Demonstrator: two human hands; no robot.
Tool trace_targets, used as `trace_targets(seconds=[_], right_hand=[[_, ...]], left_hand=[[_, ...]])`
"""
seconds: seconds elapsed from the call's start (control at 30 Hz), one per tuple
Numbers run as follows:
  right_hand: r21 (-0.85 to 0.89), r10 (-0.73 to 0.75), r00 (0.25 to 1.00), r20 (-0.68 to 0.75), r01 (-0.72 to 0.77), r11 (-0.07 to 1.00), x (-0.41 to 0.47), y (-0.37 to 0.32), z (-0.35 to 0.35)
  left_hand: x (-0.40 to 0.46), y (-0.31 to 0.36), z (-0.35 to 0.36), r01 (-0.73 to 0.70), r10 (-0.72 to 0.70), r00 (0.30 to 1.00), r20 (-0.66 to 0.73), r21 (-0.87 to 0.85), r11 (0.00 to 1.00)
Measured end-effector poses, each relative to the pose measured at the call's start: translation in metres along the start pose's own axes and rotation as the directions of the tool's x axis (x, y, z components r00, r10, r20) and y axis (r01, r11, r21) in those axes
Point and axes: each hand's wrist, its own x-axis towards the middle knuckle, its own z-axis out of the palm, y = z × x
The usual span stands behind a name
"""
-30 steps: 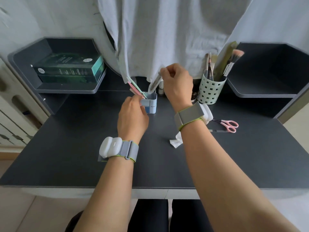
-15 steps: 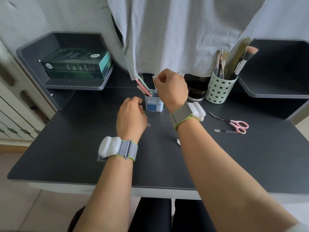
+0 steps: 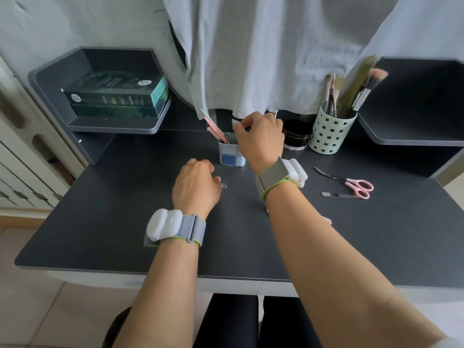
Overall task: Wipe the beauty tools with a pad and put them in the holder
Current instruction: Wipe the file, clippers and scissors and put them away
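The small blue square holder stands on the dark desk with pink nail files leaning out of it. My right hand hovers right above the holder, its fingers pinching a slim pale tool whose lower part the hand hides. My left hand rests on the desk just left of and nearer than the holder. Its curled fingers close on a small metal tool. My right forearm covers most of the white pad; only a pale corner shows.
Pink-handled scissors and a metal nail file lie at the right. A green perforated cup with brushes and a black jar stand behind. Green boxes sit on the left shelf. A grey cloth hangs over the back.
My left hand has let go of the holder and drawn back onto the desk by the small metal tool. My right hand has lowered the slim tool closer over the holder.
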Motion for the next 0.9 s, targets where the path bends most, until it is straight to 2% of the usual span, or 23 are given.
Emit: trace_targets(seconds=[0.27, 0.5, 0.9], right_hand=[[0.074, 0.019, 0.999, -0.050, -0.016, 0.997, -0.011, 0.002, -0.009], [0.112, 0.027, 0.996, -0.087, -0.017, 0.994, -0.017, 0.006, -0.021], [0.203, 0.089, 0.995, -0.053, -0.076, 0.976, -0.024, 0.014, -0.044]], left_hand=[[-0.007, -0.002, 0.004, -0.018, 0.013, 0.999, 0.039, 0.115, 0.993], [-0.010, -0.003, 0.006, -0.021, 0.019, 1.000, 0.016, 0.184, 0.983], [-0.015, 0.015, 0.008, -0.059, 0.062, 0.997, -0.042, 0.069, 0.996]])
